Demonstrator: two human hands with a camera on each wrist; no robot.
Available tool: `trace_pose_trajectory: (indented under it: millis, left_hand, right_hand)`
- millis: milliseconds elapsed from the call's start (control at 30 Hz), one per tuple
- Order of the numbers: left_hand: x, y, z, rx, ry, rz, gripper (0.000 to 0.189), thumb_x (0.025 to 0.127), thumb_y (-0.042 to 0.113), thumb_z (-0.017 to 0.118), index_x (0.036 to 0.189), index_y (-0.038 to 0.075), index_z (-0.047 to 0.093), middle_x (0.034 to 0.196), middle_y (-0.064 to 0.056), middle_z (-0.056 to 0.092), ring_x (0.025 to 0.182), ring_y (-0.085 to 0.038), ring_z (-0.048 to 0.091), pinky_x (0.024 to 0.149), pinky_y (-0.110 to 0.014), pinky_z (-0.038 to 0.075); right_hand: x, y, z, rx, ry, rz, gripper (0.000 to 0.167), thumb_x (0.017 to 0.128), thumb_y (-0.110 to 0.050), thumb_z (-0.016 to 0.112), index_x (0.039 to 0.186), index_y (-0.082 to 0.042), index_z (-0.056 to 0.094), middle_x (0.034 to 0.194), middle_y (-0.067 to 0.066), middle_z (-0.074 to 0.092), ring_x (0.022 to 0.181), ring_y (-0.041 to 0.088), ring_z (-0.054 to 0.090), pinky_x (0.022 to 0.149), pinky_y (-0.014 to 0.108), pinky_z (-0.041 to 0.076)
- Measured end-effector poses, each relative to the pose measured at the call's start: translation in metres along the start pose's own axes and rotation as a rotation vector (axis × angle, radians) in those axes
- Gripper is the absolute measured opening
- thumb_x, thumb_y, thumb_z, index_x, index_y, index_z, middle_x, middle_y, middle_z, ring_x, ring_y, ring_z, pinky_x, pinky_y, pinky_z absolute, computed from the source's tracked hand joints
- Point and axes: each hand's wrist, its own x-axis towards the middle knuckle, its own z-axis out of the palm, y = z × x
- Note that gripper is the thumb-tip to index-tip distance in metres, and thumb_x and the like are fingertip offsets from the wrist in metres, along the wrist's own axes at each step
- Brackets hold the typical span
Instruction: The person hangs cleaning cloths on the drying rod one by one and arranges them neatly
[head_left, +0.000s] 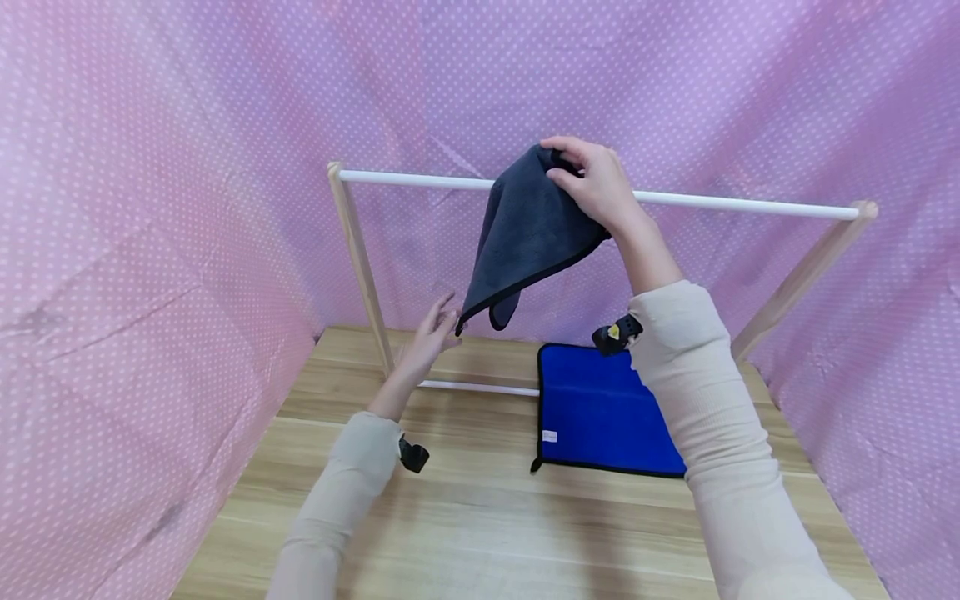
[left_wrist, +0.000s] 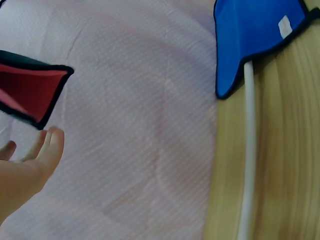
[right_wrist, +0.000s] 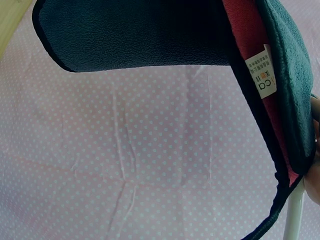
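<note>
A dark grey towel (head_left: 532, 225) with black edging hangs draped over the white top bar (head_left: 750, 203) of a rack. My right hand (head_left: 600, 183) pinches its upper edge at the bar, thumb toward me. Red lining (left_wrist: 37, 92) shows inside the fold in the left wrist view, and a white label (right_wrist: 261, 72) is sewn on it in the right wrist view. Fingers extended, my left hand (head_left: 429, 340) is right at the towel's low left corner. The towel's far part is mostly hidden behind the near layer.
A blue towel (head_left: 600, 408) with black edging lies over the rack's lower bar (head_left: 480, 388) and onto the wooden table (head_left: 465, 500). Wooden posts (head_left: 358, 258) hold the bars at each side. Pink dotted cloth (head_left: 187, 208) surrounds the table.
</note>
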Motion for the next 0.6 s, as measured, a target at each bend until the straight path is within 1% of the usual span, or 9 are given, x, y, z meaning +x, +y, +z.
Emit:
trace_pose_trajectory:
  millis: [67, 133, 200, 233, 333, 433, 467, 533, 600]
  left_hand:
    - [0.003, -0.004, 0.005, -0.070, -0.035, -0.021, 0.049, 0.100, 0.018, 0.031, 0.146, 0.010, 0.015, 0.135, -0.030, 0.032, 0.122, -0.042, 0.037, 0.099, -0.054, 0.034]
    - [0.004, -0.007, 0.009, -0.133, -0.064, -0.039, 0.049, 0.100, 0.020, 0.032, 0.146, 0.011, 0.016, 0.131, -0.030, 0.035, 0.120, -0.043, 0.040, 0.099, -0.056, 0.032]
    - [0.006, -0.009, 0.012, -0.200, -0.086, -0.055, 0.049, 0.100, 0.022, 0.033, 0.146, 0.011, 0.018, 0.127, -0.025, 0.043, 0.115, -0.040, 0.045, 0.099, -0.057, 0.031]
    - [0.006, -0.009, 0.013, -0.225, -0.095, -0.063, 0.049, 0.100, 0.023, 0.034, 0.145, 0.012, 0.019, 0.123, -0.020, 0.048, 0.111, -0.036, 0.049, 0.099, -0.056, 0.032]
    - [0.008, -0.009, 0.015, -0.302, -0.110, -0.077, 0.050, 0.099, 0.015, 0.038, 0.145, 0.011, 0.019, 0.105, -0.005, 0.057, 0.095, -0.022, 0.057, 0.091, -0.043, 0.043]
    - [0.009, -0.007, 0.015, -0.378, -0.118, -0.076, 0.055, 0.095, 0.000, 0.039, 0.145, 0.005, 0.015, 0.095, 0.002, 0.059, 0.081, -0.011, 0.058, 0.077, -0.028, 0.047]
    - [0.010, -0.006, 0.015, -0.408, -0.117, -0.078, 0.057, 0.094, -0.005, 0.038, 0.145, 0.003, 0.013, 0.095, 0.003, 0.059, 0.079, -0.009, 0.057, 0.073, -0.024, 0.046]
    - [0.010, -0.004, 0.014, -0.454, -0.117, -0.086, 0.060, 0.091, -0.012, 0.037, 0.144, 0.000, 0.012, 0.097, 0.003, 0.058, 0.077, -0.007, 0.055, 0.070, -0.020, 0.045]
    - [0.010, 0.000, 0.013, -0.490, -0.114, -0.115, 0.063, 0.089, -0.015, 0.036, 0.144, -0.001, 0.010, 0.106, -0.001, 0.054, 0.080, -0.007, 0.054, 0.070, -0.019, 0.045]
  right_hand:
    - [0.000, 0.000, 0.000, 0.000, 0.000, 0.001, 0.035, 0.087, -0.007, 0.059, 0.122, -0.006, 0.058, 0.119, 0.015, 0.059, 0.111, 0.021, 0.054, 0.096, 0.030, 0.040]
    - [0.000, 0.000, 0.000, 0.000, 0.000, 0.003, 0.035, 0.087, -0.007, 0.059, 0.122, -0.006, 0.058, 0.119, 0.015, 0.059, 0.111, 0.021, 0.054, 0.097, 0.030, 0.040]
    - [-0.001, 0.000, 0.001, 0.000, -0.001, 0.005, 0.035, 0.087, -0.007, 0.059, 0.122, -0.006, 0.058, 0.119, 0.015, 0.059, 0.112, 0.021, 0.054, 0.097, 0.030, 0.039]
    - [-0.001, 0.000, 0.001, 0.000, -0.001, 0.005, 0.035, 0.087, -0.007, 0.059, 0.122, -0.006, 0.058, 0.119, 0.015, 0.059, 0.112, 0.021, 0.054, 0.097, 0.030, 0.039]
    - [0.000, 0.000, 0.001, -0.003, 0.001, 0.003, 0.035, 0.087, -0.007, 0.060, 0.122, -0.006, 0.058, 0.120, 0.014, 0.059, 0.112, 0.021, 0.054, 0.097, 0.030, 0.039]
    - [0.000, 0.000, 0.001, 0.001, 0.003, 0.000, 0.035, 0.087, -0.007, 0.059, 0.122, -0.006, 0.058, 0.120, 0.015, 0.059, 0.112, 0.022, 0.054, 0.097, 0.029, 0.039]
    - [0.000, 0.000, 0.001, 0.001, 0.003, -0.001, 0.035, 0.087, -0.008, 0.059, 0.122, -0.006, 0.058, 0.120, 0.015, 0.059, 0.112, 0.022, 0.054, 0.097, 0.029, 0.039]
    - [-0.001, 0.000, 0.000, 0.006, 0.004, 0.000, 0.035, 0.087, -0.007, 0.059, 0.122, -0.006, 0.057, 0.120, 0.015, 0.059, 0.112, 0.022, 0.054, 0.097, 0.029, 0.039]
    - [-0.001, 0.001, 0.000, 0.011, 0.005, 0.001, 0.035, 0.087, -0.007, 0.059, 0.122, -0.006, 0.057, 0.121, 0.014, 0.058, 0.112, 0.022, 0.053, 0.097, 0.030, 0.039]
